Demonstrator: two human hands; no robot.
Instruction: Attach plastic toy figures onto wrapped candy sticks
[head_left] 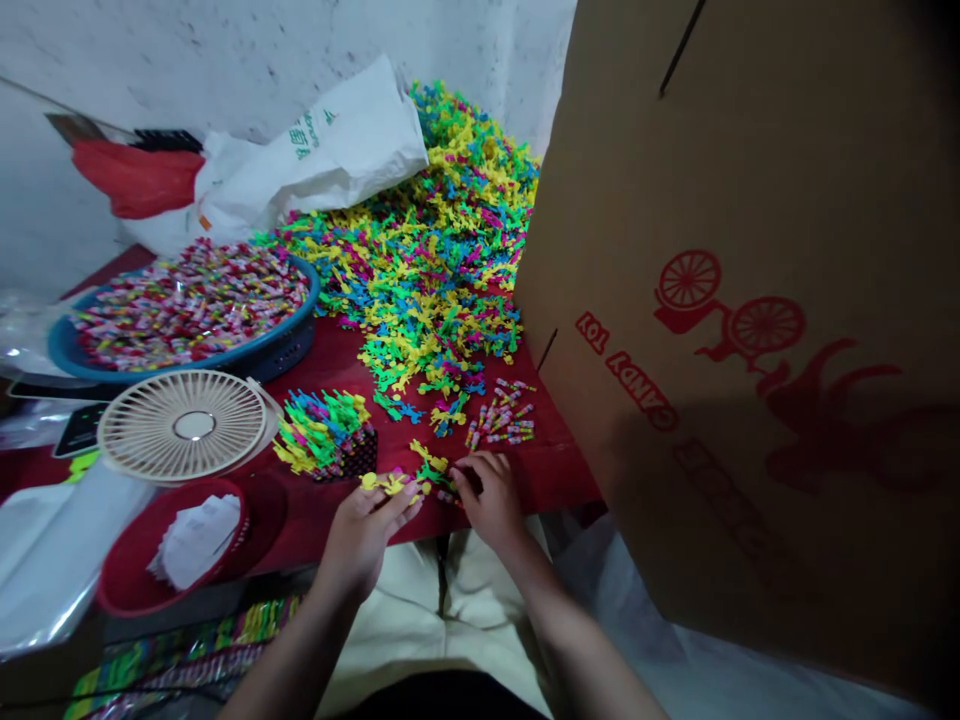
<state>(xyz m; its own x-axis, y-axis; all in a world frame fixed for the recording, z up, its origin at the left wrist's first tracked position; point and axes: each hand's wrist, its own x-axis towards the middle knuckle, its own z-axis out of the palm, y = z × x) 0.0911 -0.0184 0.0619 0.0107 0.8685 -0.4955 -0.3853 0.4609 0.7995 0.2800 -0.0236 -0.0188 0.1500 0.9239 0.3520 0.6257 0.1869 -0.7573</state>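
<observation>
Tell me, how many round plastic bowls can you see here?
2. A blue bowl full of wrapped candies sits on the red table; a red bowl holding white paper sits near the left hand. The cardboard carton could hide more.

Small flat branched yellow plastic toy [384,484], held aloft.

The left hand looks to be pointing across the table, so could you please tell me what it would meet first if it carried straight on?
Probably the small bunch of green and yellow plastic pieces, just beyond the yellow pieces held by the left hand, though depth is hard to judge from this view.
</observation>
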